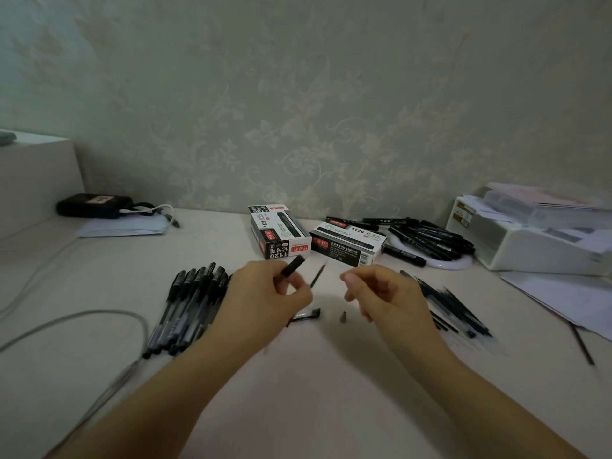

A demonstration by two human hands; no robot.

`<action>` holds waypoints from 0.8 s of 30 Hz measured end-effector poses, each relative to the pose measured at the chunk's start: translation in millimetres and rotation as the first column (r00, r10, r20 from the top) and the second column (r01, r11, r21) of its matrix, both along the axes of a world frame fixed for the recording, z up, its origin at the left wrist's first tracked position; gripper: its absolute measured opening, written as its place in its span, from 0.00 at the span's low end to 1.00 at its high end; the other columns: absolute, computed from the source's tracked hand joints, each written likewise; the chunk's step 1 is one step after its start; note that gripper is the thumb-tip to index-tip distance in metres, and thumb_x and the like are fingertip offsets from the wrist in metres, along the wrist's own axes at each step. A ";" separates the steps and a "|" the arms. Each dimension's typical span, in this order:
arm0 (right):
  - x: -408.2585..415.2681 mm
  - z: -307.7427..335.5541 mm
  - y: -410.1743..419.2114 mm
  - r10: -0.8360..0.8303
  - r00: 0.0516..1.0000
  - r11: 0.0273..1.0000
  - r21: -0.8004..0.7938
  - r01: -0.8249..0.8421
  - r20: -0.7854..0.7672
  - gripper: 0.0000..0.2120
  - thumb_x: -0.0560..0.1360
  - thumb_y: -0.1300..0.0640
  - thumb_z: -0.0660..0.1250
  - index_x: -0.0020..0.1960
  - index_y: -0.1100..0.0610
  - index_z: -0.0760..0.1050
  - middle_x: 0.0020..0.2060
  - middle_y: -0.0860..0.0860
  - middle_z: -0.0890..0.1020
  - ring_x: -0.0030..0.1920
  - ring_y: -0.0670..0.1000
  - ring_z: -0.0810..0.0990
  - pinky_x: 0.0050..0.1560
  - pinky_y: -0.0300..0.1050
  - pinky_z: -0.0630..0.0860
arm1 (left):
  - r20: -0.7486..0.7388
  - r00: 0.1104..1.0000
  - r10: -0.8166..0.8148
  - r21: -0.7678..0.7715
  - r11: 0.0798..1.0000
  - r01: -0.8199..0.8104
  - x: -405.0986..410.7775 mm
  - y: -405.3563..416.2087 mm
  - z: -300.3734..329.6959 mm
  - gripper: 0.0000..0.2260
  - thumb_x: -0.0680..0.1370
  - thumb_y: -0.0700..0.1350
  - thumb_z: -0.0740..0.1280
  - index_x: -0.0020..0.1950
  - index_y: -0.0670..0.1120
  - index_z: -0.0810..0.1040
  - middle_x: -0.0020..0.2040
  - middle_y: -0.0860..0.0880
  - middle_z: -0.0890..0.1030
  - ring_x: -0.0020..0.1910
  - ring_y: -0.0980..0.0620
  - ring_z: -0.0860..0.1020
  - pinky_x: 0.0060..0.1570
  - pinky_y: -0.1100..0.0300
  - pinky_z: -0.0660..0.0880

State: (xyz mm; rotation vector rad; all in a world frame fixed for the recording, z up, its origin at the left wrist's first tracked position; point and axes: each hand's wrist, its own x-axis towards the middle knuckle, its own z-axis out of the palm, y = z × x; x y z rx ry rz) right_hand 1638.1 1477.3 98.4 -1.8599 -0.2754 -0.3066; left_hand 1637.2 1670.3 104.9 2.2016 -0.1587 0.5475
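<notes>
Recorder: Hands, left one first.

Spotter: Left hand (265,289) raised over the table (298,376). Thumb and forefinger pinch a short black pen barrel (293,266). It tilts up and away, toward the boxes.

Recorder: Thin black rod beside it?

Spotter: Refill (318,276), slanted, just right of the pen barrel. Its lower end meets the left fingertips. Probably held by them too, but blur there leaves it unsure.

Recorder: Right hand?

Spotter: Right hand (381,293) level with the left, a gap between them. Fingers curled in, thumb and forefinger tips close together. Cannot tell whether anything small sits between them.

Recorder: Loose parts?

Spotter: Two, on the table below the hands. Black clip cap (306,315) lies flat by the left hand. Small grey cone tip (342,317) lies a little to its right, not touching.

Recorder: Surroundings.

Spotter: Row of black pens (188,306) lies left of the left wrist. Heap of spare refills (453,309) lies right of the right hand. Behind the hands, near box (281,233) and far box (347,243) stand side by side. Markers (430,240) are piled on a white dish (453,264) right of them. White tray (530,246) with papers sits far right. Black device (92,205) sits far left. Grey cable (99,314) loops along the front left.
</notes>
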 end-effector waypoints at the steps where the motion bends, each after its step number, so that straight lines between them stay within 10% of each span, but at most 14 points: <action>1: -3.1 1.6 4.9 0.076 0.994 0.993 0.098 -0.068 -0.079 0.05 0.76 0.52 0.70 0.48 0.52 0.83 0.36 0.50 0.85 0.31 0.43 0.78 0.34 0.34 0.75 | -0.001 0.999 -0.047 -0.054 0.997 0.047 -0.8 -2.7 -0.5 0.08 0.69 0.49 0.71 0.31 0.52 0.77 0.24 0.57 0.69 0.23 0.60 0.67 0.25 0.71 0.64; 7: -7.1 -9.7 22.2 0.042 0.982 0.999 0.000 -0.043 -0.183 0.02 0.75 0.62 0.72 0.43 0.58 0.81 0.33 0.53 0.85 0.30 0.46 0.81 0.34 0.36 0.78 | 0.001 0.999 -0.035 0.318 0.948 0.032 -1.1 -13.6 -16.3 0.06 0.74 0.50 0.67 0.39 0.49 0.77 0.34 0.53 0.74 0.34 0.57 0.74 0.33 0.61 0.69; 15: 3.2 -2.5 1.1 -0.053 0.993 0.989 0.132 0.067 -0.104 0.02 0.76 0.62 0.70 0.46 0.58 0.80 0.35 0.53 0.84 0.30 0.45 0.79 0.33 0.35 0.76 | 0.017 0.998 0.063 0.277 0.959 -0.065 7.8 3.0 -17.2 0.07 0.76 0.46 0.66 0.39 0.47 0.76 0.34 0.52 0.74 0.33 0.56 0.73 0.34 0.61 0.71; 19: 6.7 8.0 -25.4 -0.261 0.964 0.876 -0.406 0.259 0.052 0.05 0.73 0.51 0.73 0.42 0.48 0.78 0.36 0.45 0.81 0.37 0.44 0.80 0.38 0.38 0.76 | 0.012 1.000 -0.019 0.312 0.950 0.014 6.1 -1.9 -19.4 0.05 0.76 0.49 0.67 0.40 0.53 0.76 0.36 0.54 0.73 0.35 0.58 0.73 0.33 0.67 0.65; 24: -2.2 17.9 -43.5 -0.423 0.890 0.539 -0.837 0.097 -0.169 0.22 0.68 0.37 0.73 0.42 0.58 0.81 0.36 0.53 0.83 0.36 0.48 0.79 0.33 0.40 0.70 | -0.018 0.997 -0.068 0.332 0.941 0.070 3.9 -3.9 -19.5 0.06 0.76 0.50 0.67 0.40 0.56 0.74 0.36 0.56 0.72 0.36 0.58 0.72 0.34 0.68 0.65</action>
